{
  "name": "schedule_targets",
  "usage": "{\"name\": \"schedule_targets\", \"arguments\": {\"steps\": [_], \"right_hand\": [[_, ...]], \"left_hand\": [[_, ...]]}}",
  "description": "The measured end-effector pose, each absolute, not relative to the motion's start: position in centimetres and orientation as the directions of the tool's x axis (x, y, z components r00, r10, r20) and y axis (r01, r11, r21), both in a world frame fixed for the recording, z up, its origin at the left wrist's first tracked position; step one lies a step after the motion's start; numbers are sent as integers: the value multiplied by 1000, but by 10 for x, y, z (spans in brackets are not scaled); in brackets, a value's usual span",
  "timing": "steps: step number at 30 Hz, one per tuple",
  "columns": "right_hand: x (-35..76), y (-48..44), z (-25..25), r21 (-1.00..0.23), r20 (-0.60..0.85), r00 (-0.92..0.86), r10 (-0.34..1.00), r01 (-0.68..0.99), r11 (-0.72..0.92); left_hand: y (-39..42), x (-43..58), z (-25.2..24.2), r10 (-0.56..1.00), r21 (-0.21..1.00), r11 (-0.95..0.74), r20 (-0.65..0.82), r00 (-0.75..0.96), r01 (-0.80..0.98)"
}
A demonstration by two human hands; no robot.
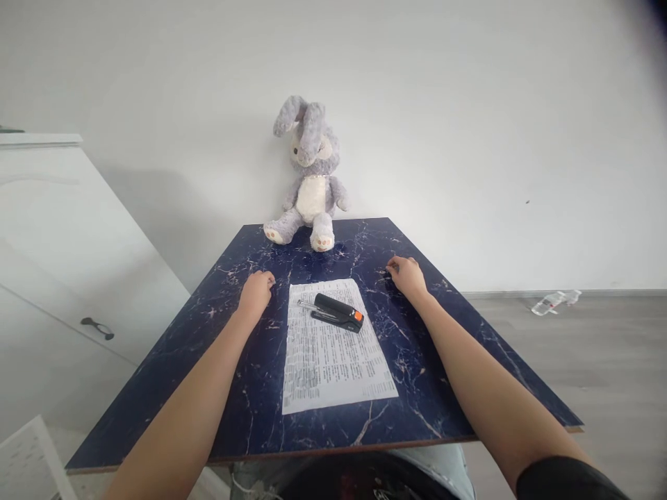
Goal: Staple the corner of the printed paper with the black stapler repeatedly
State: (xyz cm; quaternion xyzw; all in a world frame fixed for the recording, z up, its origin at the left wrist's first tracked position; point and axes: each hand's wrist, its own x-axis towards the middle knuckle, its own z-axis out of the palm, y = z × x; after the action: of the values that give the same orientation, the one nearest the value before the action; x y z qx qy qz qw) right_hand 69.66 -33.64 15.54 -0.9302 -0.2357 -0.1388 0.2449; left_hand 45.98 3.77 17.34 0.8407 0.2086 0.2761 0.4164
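A black stapler (338,312) with an orange patch lies on a printed sheet of paper (307,389). Its jaws are parted, and a thin metal piece sticks out at its left end. My left hand (256,292) rests on the table to the left of the paper, fingers curled in and apart from the sheet. To the right of the paper, my right hand (407,276) also lies on the tabletop with its fingers curled. Nothing shows in either hand, and neither touches the stapler.
A grey plush rabbit (313,194) sits at the far edge of the dark blue marbled table (365,434), against the white wall. On the left stands a white cabinet (57,229) with a dark handle. A clear plastic item (555,302) lies on the floor at right.
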Motion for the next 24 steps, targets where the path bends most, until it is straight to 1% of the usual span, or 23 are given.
{"name": "schedule_targets", "arguments": {"steps": [2,4,5,6,7,9,11,13,14,16,20,22,24], "right_hand": [[695,-337,157,-384,384,848,365,506,-772],[688,-333,164,-390,447,833,326,509,-767],[681,-330,169,-402,483,811,330,541,-739],[672,-324,175,-422,509,780,362,594,-685],[661,-318,181,-448,523,740,423,661,-602],[634,-303,192,-521,497,632,594,765,-378],[605,-290,199,-575,431,488,759,797,-186],[581,-280,203,-577,359,332,872,813,-72],[572,-276,204,-560,327,271,905,827,-45],[561,-273,203,-519,278,216,936,853,-42],[560,-272,201,-516,242,242,940,852,-87],[566,-273,200,-532,246,257,934,842,-92],[572,-275,199,-554,247,275,929,827,-97]], "left_hand": [[31,463,173,559,812,-575,304,772,96],[20,465,174,500,807,-591,342,796,25],[14,466,175,450,802,-597,365,815,-30],[8,466,176,395,799,-595,387,833,-89],[2,466,178,345,799,-583,408,845,-147],[-9,463,183,283,814,-534,426,859,-228],[-18,460,189,253,834,-491,413,875,-252],[-24,455,196,202,835,-488,389,899,-252],[-25,453,198,172,830,-499,378,910,-251],[-25,450,202,104,798,-550,359,928,-247],[-20,446,204,-45,665,-694,343,938,-276],[-19,444,204,-103,625,-717,343,934,-309],[-19,443,204,-150,610,-718,335,930,-335]]}}
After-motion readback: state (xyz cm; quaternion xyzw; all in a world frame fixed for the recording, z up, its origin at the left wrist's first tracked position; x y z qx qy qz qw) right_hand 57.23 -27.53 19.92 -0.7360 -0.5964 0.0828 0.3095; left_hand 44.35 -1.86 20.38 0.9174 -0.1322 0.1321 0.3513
